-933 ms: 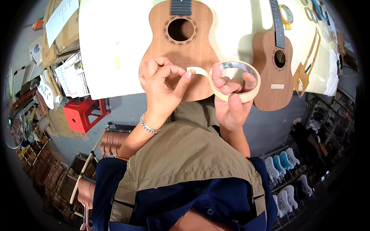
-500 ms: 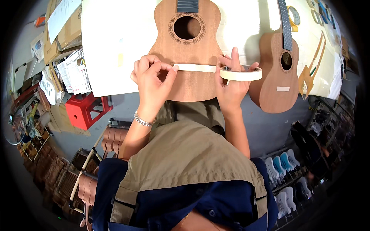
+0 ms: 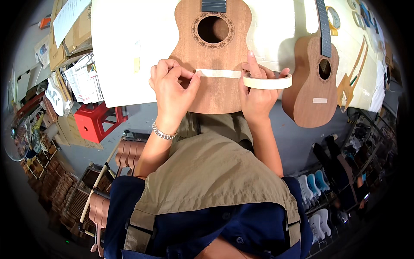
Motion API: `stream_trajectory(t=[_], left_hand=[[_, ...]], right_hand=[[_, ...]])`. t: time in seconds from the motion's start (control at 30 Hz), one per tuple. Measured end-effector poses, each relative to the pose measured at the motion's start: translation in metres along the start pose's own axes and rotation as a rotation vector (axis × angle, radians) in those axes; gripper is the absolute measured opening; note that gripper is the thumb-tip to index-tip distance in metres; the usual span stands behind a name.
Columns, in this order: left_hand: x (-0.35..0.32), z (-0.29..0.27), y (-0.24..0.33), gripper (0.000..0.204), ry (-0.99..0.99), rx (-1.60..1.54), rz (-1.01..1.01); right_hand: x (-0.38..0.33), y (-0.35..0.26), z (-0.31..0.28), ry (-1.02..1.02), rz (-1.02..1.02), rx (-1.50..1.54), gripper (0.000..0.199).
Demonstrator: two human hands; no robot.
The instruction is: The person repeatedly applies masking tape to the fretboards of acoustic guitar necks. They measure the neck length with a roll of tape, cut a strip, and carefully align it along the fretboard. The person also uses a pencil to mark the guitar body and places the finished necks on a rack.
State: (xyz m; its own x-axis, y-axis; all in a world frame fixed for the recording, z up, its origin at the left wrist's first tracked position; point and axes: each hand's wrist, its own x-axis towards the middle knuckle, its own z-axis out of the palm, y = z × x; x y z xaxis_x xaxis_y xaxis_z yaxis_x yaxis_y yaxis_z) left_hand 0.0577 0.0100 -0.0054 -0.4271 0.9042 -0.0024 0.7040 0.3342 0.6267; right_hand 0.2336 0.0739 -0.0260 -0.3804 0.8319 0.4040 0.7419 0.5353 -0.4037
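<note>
A brown wooden ukulele [image 3: 215,56] lies face up on the table in front of me. Across the lower part of its top stretches a strip of masking tape [image 3: 220,73]. My left hand [image 3: 174,88] pinches the strip's left end between thumb and fingertip. At the strip's other end, my right hand [image 3: 258,95] carries the cream roll of masking tape [image 3: 269,83] around its fingers, with the index finger pointing up. On the right lies a second ukulele [image 3: 308,95] with a short piece of pale tape [image 3: 319,100] on its top.
More tape rolls [image 3: 333,19] and a wooden caliper-like tool [image 3: 347,88] lie at the table's right. Left of the table are a red stool [image 3: 92,123], cardboard [image 3: 77,30] and papers [image 3: 82,80]. Racks of instrument bodies [image 3: 319,183] stand behind me; someone in dark clothing is at lower right.
The strip now sits slightly higher in view, and both hands keep hold of tape and roll. The whole view has shifted a little. The dark figure at lower right has moved.
</note>
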Motion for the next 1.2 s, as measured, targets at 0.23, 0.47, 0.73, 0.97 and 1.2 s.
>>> stream_trajectory(t=[0.23, 0.47, 0.73, 0.97, 1.2], left_hand=[[-0.025, 0.008, 0.016, 0.044, -0.045, 0.303, 0.312], [-0.016, -0.024, -0.067, 0.038, 0.064, 0.587, 0.04], [0.064, -0.048, -0.142, 0.031, -0.007, 0.067, -0.246], [0.03, -0.04, -0.006, 0.016, -0.311, -0.659, -0.261], [0.021, 0.001, 0.029, 0.016, -0.689, -0.513, -0.358]], right_hand=[[-0.001, 0.003, 0.004, -0.007, 0.005, 0.006, 0.058], [-0.003, 0.002, 0.005, 0.015, 0.029, -0.014, 0.054], [-0.005, 0.006, 0.009, 0.034, 0.027, 0.009, 0.048], [-0.008, 0.007, 0.011, 0.067, 0.025, 0.045, 0.047], [-0.008, 0.006, 0.011, 0.053, 0.02, 0.058, 0.045]])
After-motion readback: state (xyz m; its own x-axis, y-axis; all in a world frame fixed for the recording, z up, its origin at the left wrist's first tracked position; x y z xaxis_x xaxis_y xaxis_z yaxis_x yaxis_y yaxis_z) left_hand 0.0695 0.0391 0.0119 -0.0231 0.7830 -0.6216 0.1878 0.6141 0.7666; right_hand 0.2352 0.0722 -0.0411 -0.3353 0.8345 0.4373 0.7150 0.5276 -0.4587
